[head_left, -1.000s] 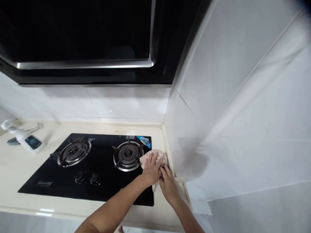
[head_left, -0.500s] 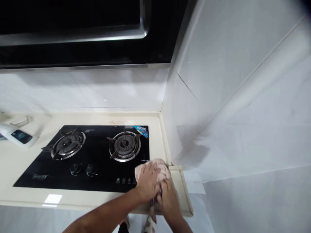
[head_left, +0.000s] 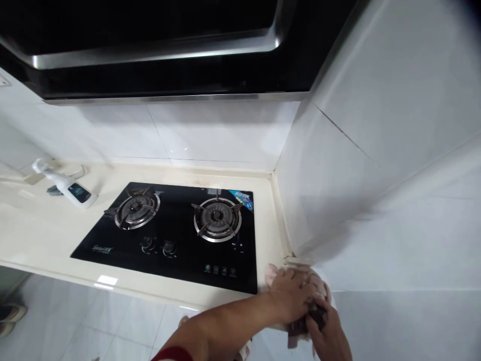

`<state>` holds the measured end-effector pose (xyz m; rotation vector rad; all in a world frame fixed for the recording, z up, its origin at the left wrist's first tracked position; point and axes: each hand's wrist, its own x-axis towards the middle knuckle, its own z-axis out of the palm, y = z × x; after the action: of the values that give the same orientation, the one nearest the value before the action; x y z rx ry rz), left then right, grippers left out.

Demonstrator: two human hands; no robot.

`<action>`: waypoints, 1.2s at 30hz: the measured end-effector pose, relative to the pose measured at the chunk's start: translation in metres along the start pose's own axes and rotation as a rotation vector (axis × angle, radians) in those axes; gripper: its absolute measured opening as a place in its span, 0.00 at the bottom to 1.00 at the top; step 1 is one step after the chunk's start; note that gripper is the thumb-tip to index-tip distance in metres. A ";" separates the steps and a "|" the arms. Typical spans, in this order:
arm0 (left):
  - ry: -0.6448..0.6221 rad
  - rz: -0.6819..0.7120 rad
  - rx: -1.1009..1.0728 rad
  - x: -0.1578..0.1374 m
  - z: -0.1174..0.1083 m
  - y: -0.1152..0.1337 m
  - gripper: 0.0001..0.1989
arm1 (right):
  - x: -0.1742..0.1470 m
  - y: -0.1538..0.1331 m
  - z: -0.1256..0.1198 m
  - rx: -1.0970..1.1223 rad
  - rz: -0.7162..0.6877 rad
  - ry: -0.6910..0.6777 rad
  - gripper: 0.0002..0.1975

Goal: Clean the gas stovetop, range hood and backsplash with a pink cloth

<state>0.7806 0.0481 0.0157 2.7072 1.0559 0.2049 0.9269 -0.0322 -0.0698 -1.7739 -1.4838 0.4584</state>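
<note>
A pale pink cloth (head_left: 318,285) is bunched at the front right corner of the cream counter (head_left: 266,220), over its edge. My left hand (head_left: 293,295) presses down on the cloth, its fingers curled into the folds. Just beside it, my right hand (head_left: 330,332) is closed around the cloth's near side. Dark purple fabric (head_left: 297,327) hangs below the two hands; whether it belongs to the same cloth I cannot tell. Left of the hands lies the black glass gas hob (head_left: 180,255) with two burners.
A white spray bottle (head_left: 77,193) lies on the counter at the left. Above the hob hangs a black range hood (head_left: 180,80). A white tiled wall (head_left: 376,210) closes off the right side. Shoes (head_left: 13,315) show on the floor at the far left.
My view has swung left, so the hob and bottle appear further right. Both hands and the cloth have moved right, off the hob's corner to the counter's edge.
</note>
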 end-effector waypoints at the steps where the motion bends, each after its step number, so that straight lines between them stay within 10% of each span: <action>1: -0.005 -0.022 0.010 -0.010 -0.003 -0.004 0.19 | -0.005 -0.010 0.007 0.024 -0.008 0.003 0.24; 9: 0.055 -0.191 0.076 -0.102 -0.030 -0.085 0.16 | -0.034 -0.117 0.113 -0.249 -0.207 0.066 0.23; 17: 0.146 -0.407 0.069 -0.159 -0.046 -0.137 0.19 | -0.022 -0.174 0.148 -0.388 -0.463 -0.047 0.17; 29: 0.462 -0.490 0.159 -0.410 -0.053 -0.215 0.24 | -0.115 -0.337 0.256 -0.240 -0.672 -0.455 0.15; 36: 0.546 -0.752 0.302 -0.432 -0.048 -0.210 0.22 | -0.103 -0.352 0.268 -0.287 -0.864 -0.589 0.13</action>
<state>0.3187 -0.0884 -0.0127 2.2991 2.3264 0.7075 0.4779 -0.0319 -0.0020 -1.0339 -2.6407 0.3237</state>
